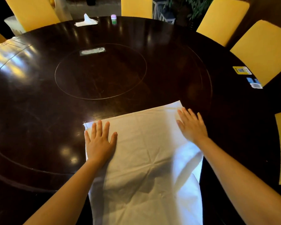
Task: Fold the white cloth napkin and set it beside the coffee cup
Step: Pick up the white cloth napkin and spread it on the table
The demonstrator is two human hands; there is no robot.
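napkin [146, 159] lay on round table [39, 111], near edge, long axis running away from person | left hand [99, 142], right hand [191, 125] flat, fingers spread, on far corners | coffee cup unseen

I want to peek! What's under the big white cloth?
The dark round wooden table shows around the white cloth napkin. Both flat hands, left and right, rest on top. Anything beneath the cloth is hidden.

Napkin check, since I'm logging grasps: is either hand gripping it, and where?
Nothing is gripped. Both hands lie flat and open on the white napkin: the left hand near its far left corner, the right hand near its far right corner.
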